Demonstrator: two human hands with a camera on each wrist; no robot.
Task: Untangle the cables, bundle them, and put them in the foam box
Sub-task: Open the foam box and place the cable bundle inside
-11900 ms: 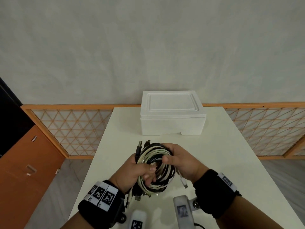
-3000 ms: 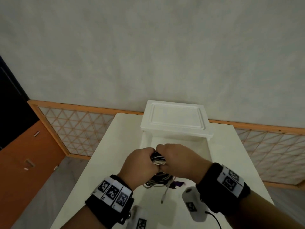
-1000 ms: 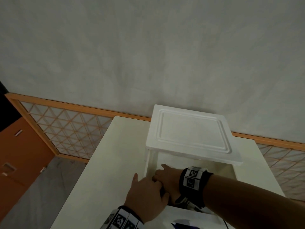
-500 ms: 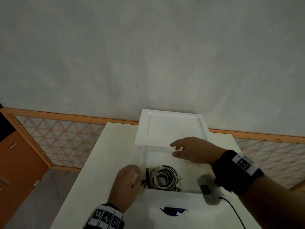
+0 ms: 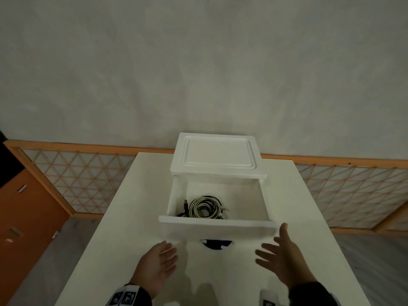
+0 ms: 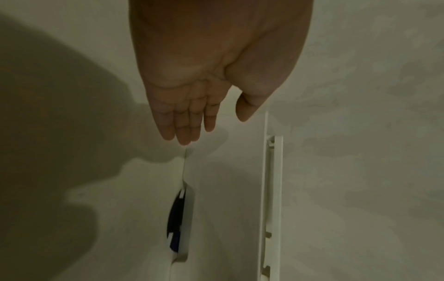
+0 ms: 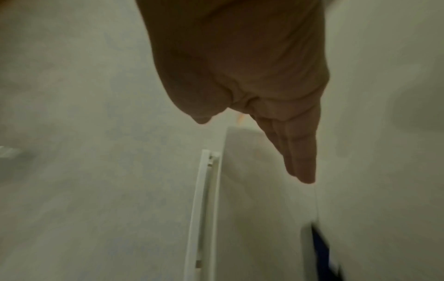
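Note:
The white foam box [image 5: 217, 225] stands open on the table, its lid [image 5: 217, 154] lying across its back half. A coiled bundle of black and white cables [image 5: 204, 207] lies inside, near the front left. My left hand [image 5: 162, 257] and right hand [image 5: 272, 241] hover in front of the box, palms turned toward each other, fingers straight, holding nothing. In the left wrist view the left hand [image 6: 190, 121] sits just short of the box wall [image 6: 223, 199]. In the right wrist view the right hand [image 7: 288, 148] is beside the box wall [image 7: 259, 190].
A dark blue patch [image 5: 217, 244] shows in the notch at the box's front base. The white table [image 5: 132, 206] is narrow, its edges close on both sides. A wooden lattice rail [image 5: 84, 173] runs behind it, and an orange cabinet [image 5: 28, 206] stands to the left.
Both hands have drawn back toward me, off the box. The right hand left the lid, the left hand left the box's left rim. The cable bundle stays inside.

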